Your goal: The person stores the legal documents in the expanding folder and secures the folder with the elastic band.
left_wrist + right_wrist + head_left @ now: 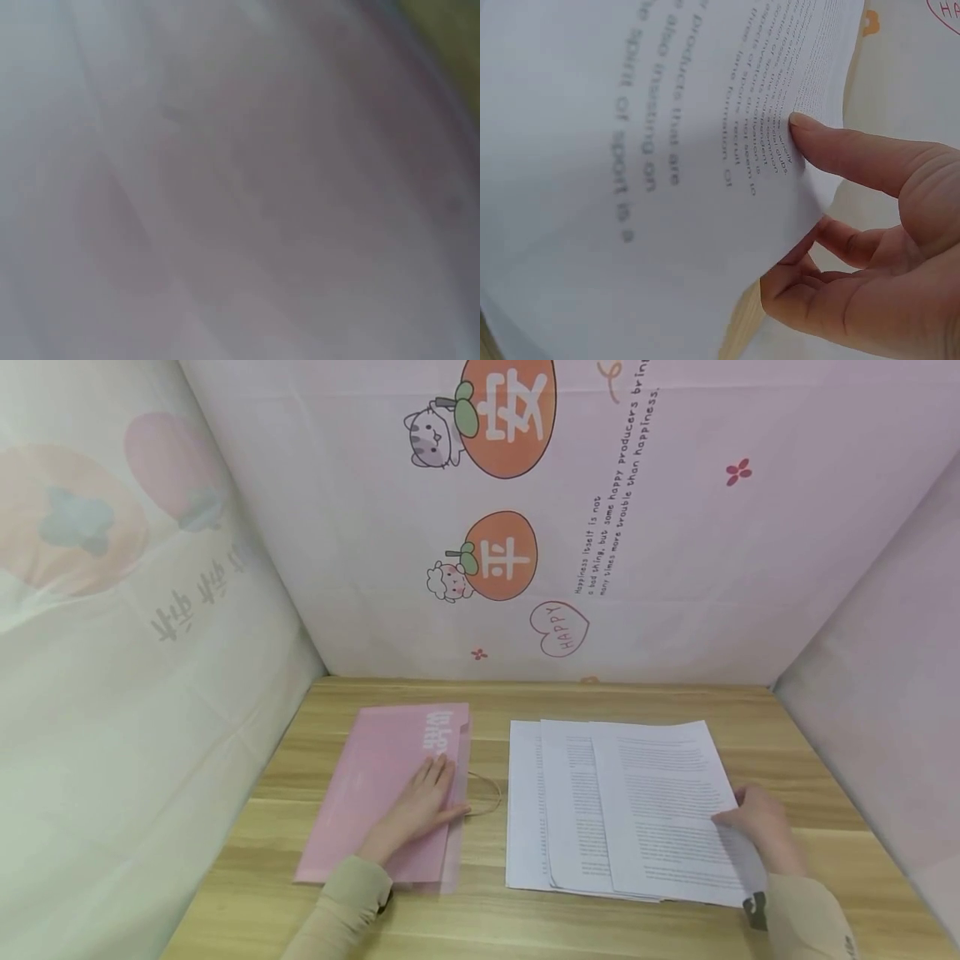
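Note:
My left hand (pixel 416 806) rests on a pink folder (pixel 363 785) at the left of the table, fingers stretched over its right side. A thin tan cord (pixel 497 789) loops out from the folder's right edge. On the right, my right hand (pixel 763 831) pinches the right edge of a printed paper sheet (pixel 663 802). In the right wrist view, the thumb lies on the printed face of the paper (pixel 592 172), the other fingers are behind it, and the paper bends up. How many sheets it holds I cannot tell. The left wrist view is a pale blur.
More printed sheets (pixel 573 810) overlap to the left of the held paper. Everything lies on a wood-grain table (pixel 487 918). A printed cloth wall (pixel 675 610) stands behind, with pale cloth walls at the left (pixel 112 693) and right (pixel 892 652).

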`<state>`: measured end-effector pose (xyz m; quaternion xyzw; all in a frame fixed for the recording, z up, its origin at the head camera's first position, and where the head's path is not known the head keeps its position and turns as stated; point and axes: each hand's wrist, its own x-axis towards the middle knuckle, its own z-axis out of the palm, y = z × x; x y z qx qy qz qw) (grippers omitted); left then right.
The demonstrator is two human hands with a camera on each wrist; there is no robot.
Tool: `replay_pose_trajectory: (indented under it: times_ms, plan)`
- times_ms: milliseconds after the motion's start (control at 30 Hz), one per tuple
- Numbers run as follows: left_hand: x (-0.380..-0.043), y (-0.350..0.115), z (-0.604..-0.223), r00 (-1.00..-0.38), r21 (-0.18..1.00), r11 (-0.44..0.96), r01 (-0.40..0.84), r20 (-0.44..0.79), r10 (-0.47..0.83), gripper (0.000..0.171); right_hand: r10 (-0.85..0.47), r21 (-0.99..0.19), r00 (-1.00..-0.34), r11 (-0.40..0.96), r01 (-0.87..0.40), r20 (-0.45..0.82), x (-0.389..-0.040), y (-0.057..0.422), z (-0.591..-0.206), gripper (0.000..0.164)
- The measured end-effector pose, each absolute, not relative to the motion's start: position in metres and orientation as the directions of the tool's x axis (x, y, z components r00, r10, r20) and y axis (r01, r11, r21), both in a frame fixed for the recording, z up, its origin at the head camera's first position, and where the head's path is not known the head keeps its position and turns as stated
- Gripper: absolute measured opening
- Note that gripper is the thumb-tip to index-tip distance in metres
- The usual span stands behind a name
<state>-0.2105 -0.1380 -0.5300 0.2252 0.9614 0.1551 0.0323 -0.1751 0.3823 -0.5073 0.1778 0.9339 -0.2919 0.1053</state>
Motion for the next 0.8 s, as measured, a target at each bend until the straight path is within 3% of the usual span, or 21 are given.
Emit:
replay_pose_trajectory:
  times_ms: [200,800]
  plan:
    - [-0.2089,-0.1381,-0.5297,-0.902,0.309,0.86,0.407,-0.012,0.431,0.081,0.286,-0.515,-0.897,0.741,0.43,-0.338,-0.1756,0.3816,-0.5083,0.078]
    - [-0.2106,-0.1363,-0.5309,-0.896,0.324,0.846,0.423,0.009,0.444,0.063,0.274,-0.518,-0.919,0.763,0.388,-0.284,-0.1722,0.3846,-0.5151,0.066]
